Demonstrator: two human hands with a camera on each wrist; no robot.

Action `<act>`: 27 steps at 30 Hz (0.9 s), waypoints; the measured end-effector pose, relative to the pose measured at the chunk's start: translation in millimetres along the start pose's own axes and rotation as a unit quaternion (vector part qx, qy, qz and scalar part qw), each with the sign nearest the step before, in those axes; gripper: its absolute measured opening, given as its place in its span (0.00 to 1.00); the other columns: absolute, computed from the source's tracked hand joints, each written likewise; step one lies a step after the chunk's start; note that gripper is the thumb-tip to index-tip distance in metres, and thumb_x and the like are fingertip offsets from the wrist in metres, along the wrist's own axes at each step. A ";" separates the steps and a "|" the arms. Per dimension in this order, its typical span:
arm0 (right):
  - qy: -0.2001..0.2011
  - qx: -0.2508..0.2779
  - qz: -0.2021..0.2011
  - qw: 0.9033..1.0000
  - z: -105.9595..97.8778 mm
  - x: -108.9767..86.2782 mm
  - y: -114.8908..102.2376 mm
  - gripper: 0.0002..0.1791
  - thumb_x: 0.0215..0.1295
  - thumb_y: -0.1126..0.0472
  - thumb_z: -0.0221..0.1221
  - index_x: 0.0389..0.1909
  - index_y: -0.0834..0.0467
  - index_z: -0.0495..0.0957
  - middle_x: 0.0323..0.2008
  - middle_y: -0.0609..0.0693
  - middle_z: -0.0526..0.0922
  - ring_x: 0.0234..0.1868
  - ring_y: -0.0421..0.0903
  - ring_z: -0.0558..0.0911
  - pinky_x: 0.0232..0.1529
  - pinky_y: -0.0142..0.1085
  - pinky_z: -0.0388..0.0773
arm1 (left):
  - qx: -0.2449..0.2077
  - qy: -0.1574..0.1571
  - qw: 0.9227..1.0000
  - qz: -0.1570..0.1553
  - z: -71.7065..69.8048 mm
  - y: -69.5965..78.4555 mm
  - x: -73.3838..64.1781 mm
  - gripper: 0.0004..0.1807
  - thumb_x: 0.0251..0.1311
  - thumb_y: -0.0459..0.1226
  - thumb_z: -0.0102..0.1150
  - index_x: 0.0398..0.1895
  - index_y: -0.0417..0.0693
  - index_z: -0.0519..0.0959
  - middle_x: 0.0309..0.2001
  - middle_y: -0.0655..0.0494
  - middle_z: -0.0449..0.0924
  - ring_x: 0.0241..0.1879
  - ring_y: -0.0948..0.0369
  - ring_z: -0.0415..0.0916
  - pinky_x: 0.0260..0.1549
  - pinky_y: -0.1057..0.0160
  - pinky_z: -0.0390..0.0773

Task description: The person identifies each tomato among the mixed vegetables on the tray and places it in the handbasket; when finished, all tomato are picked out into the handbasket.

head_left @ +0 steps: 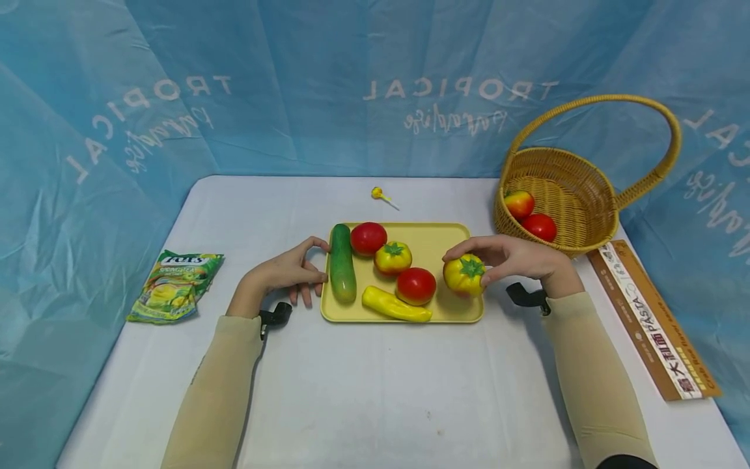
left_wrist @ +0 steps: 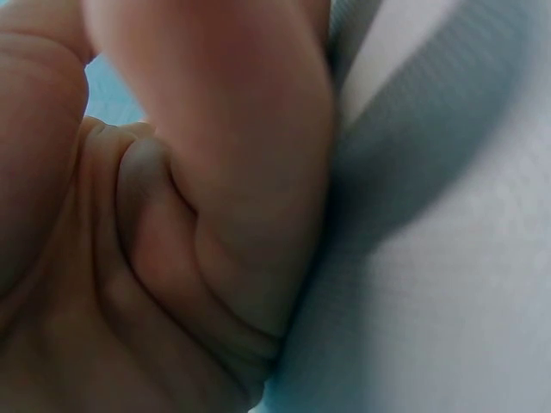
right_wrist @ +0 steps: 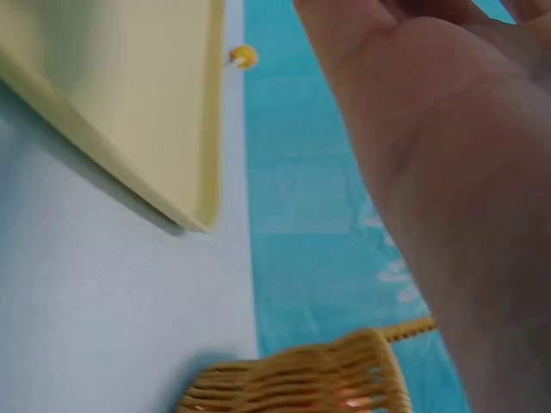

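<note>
My right hand [head_left: 518,257] grips a yellow bell pepper [head_left: 465,277] with a green top, over the right end of the pale yellow tray [head_left: 451,234]. At the tray's left rim, my left hand [head_left: 287,270] holds the edge beside a green cucumber [head_left: 342,264], its fingers curled. On the tray lie a tomato [head_left: 368,238] at the back, another tomato [head_left: 416,286] nearer the front, a smaller yellow bell pepper [head_left: 393,258] between them and a long yellow pepper [head_left: 395,304] along the front. The left wrist view shows mostly my curled fingers, close up.
A wicker basket [head_left: 559,195] with a tall handle stands at the back right, holding red fruit [head_left: 539,226]. In front lies a long pasta box [head_left: 653,319]. A green candy bag [head_left: 176,286] lies at left, a lollipop [head_left: 377,193] behind the tray.
</note>
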State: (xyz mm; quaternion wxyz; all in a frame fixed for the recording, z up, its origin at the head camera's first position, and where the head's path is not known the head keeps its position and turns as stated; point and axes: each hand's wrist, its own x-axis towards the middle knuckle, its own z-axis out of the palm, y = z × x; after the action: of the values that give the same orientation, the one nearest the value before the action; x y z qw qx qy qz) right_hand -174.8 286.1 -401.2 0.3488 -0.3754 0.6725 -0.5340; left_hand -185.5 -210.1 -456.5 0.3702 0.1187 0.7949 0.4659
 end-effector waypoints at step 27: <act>0.523 0.076 -0.013 0.849 -45.8 -46.7 -25.0 0.32 0.70 0.67 0.68 0.73 0.50 0.74 0.63 0.44 0.78 0.57 0.42 0.78 0.51 0.21 0.81 | -0.006 0.003 1.000 -0.009 1.4 -0.2 0.3 0.34 0.72 0.41 0.64 0.73 0.62 0.56 0.33 0.44 0.89 0.20 0.51 0.87 0.16 0.61 0.82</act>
State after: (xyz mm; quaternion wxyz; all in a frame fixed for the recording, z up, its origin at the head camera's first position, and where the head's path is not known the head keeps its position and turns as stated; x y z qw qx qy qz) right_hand -189.2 344.3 -364.9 -0.0340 -0.0221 0.7081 -0.7050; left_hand -184.7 -209.1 -457.2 0.3723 0.1080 0.7941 0.4680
